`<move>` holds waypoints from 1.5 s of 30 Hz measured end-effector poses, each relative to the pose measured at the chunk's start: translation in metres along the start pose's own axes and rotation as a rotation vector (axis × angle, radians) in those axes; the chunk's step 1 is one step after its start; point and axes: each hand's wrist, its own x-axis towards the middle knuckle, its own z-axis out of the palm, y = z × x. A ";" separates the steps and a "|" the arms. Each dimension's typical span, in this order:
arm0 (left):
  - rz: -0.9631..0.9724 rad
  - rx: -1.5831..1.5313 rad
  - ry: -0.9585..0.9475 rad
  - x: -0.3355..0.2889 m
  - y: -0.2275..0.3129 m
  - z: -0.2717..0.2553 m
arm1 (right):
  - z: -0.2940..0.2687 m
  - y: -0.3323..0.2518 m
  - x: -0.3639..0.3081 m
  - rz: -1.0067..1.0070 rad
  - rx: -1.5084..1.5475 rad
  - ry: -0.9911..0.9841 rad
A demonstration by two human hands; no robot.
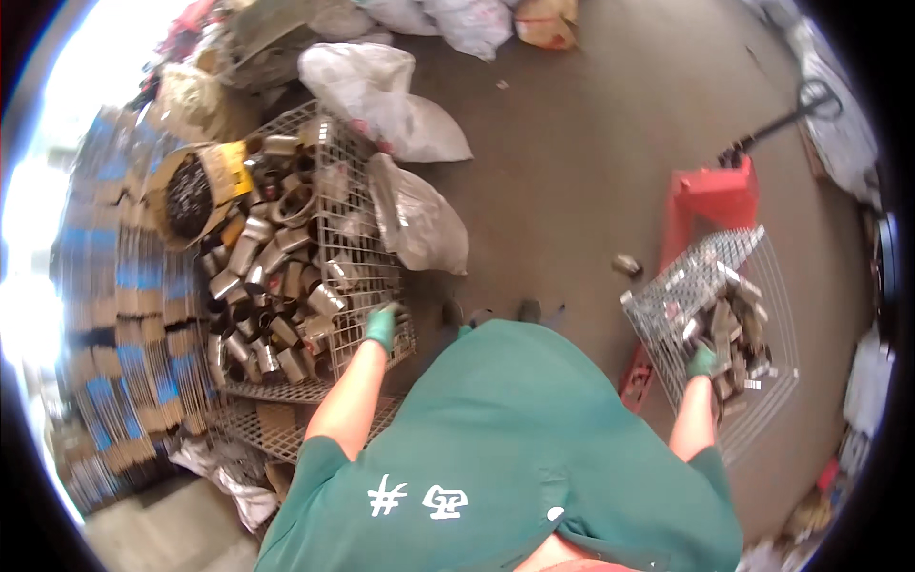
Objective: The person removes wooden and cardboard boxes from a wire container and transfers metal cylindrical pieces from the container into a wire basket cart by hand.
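On the left, my left hand, in a green glove, is closed on the edge of a large wire mesh cage. Short, shiny metal pipe pieces are heaped inside that cage. My right hand, also gloved in green, reaches into a smaller wire mesh basket on the right. It is beside a pile of flatter metal parts there, and its fingers are partly lost among them. I cannot tell whether it grips one.
A red pallet truck with a black handle stands by the right basket. One loose metal piece lies on the floor. White sacks lean on the cage. A round container of small dark parts tops the heap; cardboard stacks stand far left.
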 end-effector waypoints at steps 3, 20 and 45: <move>-0.004 -0.098 0.029 0.022 -0.029 -0.065 | 0.027 0.058 -0.038 0.040 -0.236 0.012; 0.396 0.863 0.488 0.184 0.113 -0.098 | 0.200 0.153 -0.010 0.154 -0.891 -0.170; 0.330 0.741 1.038 0.167 0.089 -0.171 | 0.576 0.332 0.670 -0.318 -1.722 -0.036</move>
